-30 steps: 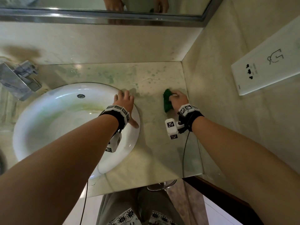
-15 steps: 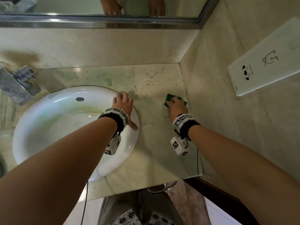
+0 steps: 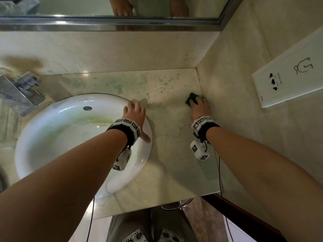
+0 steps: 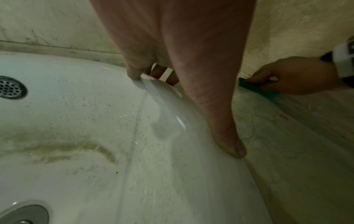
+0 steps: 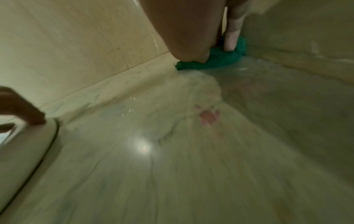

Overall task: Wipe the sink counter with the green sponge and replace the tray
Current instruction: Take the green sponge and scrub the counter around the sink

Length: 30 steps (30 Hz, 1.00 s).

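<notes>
The green sponge (image 3: 189, 99) lies on the marble counter (image 3: 174, 154), tight against the right wall. My right hand (image 3: 199, 107) grips it and presses it down; the sponge (image 5: 216, 59) bulges under the thumb and a finger in the right wrist view. The left wrist view shows the same sponge (image 4: 268, 92) under curled fingers. My left hand (image 3: 134, 112) rests on the right rim of the white sink (image 3: 148, 154), fingers over the edge and thumb stretched out. No tray is in view.
A chrome faucet (image 3: 19, 95) stands at the far left, and a mirror (image 3: 104, 7) runs along the back wall. A white socket panel (image 3: 288, 79) is on the right wall. Green smears (image 3: 115, 86) mark the back counter, with a pink stain (image 5: 208, 116) nearer.
My right hand has slid the sponge to the right and farther back, up against the right wall. The left hand has stayed on the sink rim.
</notes>
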Available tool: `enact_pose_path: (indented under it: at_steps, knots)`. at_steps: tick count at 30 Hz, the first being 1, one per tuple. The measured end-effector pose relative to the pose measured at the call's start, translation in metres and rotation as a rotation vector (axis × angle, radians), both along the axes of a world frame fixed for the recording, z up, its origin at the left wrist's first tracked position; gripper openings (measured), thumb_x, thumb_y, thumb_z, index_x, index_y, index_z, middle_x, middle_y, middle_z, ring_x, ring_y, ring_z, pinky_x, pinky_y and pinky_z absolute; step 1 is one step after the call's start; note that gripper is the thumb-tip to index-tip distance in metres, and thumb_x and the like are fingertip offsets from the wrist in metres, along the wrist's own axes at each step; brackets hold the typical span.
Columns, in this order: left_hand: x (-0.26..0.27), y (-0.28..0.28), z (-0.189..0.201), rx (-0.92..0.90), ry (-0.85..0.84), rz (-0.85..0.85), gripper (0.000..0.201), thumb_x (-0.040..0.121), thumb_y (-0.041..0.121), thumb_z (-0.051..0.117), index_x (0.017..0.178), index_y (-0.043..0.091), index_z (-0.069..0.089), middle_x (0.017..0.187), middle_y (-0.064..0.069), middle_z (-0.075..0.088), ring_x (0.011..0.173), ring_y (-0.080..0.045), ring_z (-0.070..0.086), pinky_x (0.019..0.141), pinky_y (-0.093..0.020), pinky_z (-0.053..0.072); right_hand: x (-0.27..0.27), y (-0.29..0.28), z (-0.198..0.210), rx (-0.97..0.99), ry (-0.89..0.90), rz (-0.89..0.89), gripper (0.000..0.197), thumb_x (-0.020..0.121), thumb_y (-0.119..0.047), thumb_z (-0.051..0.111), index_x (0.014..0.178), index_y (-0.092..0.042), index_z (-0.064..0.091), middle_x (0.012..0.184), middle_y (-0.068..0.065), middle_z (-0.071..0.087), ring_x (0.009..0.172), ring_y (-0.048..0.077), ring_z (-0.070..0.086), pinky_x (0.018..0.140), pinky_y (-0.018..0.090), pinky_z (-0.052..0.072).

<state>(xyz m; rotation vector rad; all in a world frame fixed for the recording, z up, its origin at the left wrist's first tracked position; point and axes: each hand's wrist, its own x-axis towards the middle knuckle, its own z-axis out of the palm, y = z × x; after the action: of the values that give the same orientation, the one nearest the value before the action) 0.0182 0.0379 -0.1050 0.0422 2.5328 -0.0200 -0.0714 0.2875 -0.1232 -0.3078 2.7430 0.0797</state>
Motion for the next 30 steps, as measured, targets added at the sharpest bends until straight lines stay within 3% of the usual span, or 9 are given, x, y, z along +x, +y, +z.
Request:
enact_pose_path:
  at_steps: [3, 9, 17, 20, 24, 30]
  knots:
    - [0.000, 0.000, 0.000, -0.015, 0.002, -0.005, 0.139, 0.039, 0.083, 0.073, 0.144, 0.006, 0.026, 0.149, -0.016, 0.021, 0.141, -0.045, 0.013, 0.116, -0.053, 0.021, -0.024, -0.010, 0.000, -0.001, 0.029, -0.023, 0.055, 0.093, 0.000, 0.037, 0.146, -0.012, 0.032, 0.153, 0.011, 0.026, 0.138, 0.036, 0.024, 0.114, 0.044, 0.028]
    - [0.000, 0.001, 0.001, -0.021, -0.008, 0.003, 0.140, 0.040, 0.082, 0.074, 0.146, 0.006, 0.023, 0.151, -0.016, 0.019, 0.142, -0.045, 0.012, 0.117, -0.053, 0.019, -0.058, -0.029, 0.004, 0.097, 0.007, -0.066, 0.049, 0.094, -0.006, 0.041, 0.143, -0.012, 0.037, 0.152, 0.012, 0.028, 0.133, 0.038, 0.030, 0.112, 0.045, 0.030]
    - [0.001, 0.000, 0.007, -0.007, -0.010, 0.013, 0.134, 0.041, 0.080, 0.075, 0.143, 0.007, 0.028, 0.148, -0.015, 0.023, 0.140, -0.044, 0.016, 0.115, -0.052, 0.023, 0.000, -0.020, 0.007, 0.087, 0.015, -0.011, 0.058, 0.091, -0.009, 0.044, 0.146, -0.018, 0.030, 0.152, 0.009, 0.025, 0.135, 0.037, 0.026, 0.107, 0.051, 0.031]
    - [-0.008, -0.003, 0.013, 0.068, 0.045, 0.126, 0.118, 0.051, 0.073, 0.078, 0.138, 0.005, 0.036, 0.139, -0.014, 0.032, 0.132, -0.036, 0.030, 0.107, -0.046, 0.037, 0.019, -0.014, 0.003, 0.049, -0.032, 0.000, 0.060, 0.090, -0.008, 0.043, 0.147, -0.021, 0.029, 0.153, 0.008, 0.024, 0.134, 0.037, 0.027, 0.105, 0.052, 0.034]
    - [-0.020, -0.013, 0.017, 0.012, 0.069, 0.311, 0.122, 0.051, 0.076, 0.075, 0.138, 0.001, 0.034, 0.136, -0.018, 0.033, 0.127, -0.038, 0.032, 0.107, -0.046, 0.037, 0.008, -0.001, -0.002, -0.108, 0.011, -0.002, 0.066, 0.088, -0.004, 0.049, 0.148, -0.024, 0.029, 0.149, 0.007, 0.039, 0.127, 0.035, 0.039, 0.096, 0.045, 0.045]
    - [-0.022, -0.020, 0.005, -0.017, 0.061, 0.262, 0.128, 0.047, 0.085, 0.068, 0.136, -0.001, 0.036, 0.138, -0.018, 0.030, 0.130, -0.042, 0.025, 0.110, -0.046, 0.029, -0.038, -0.009, -0.016, -0.262, 0.169, -0.114, 0.040, 0.094, -0.007, 0.049, 0.132, -0.017, 0.055, 0.136, 0.012, 0.053, 0.122, 0.036, 0.047, 0.103, 0.041, 0.042]
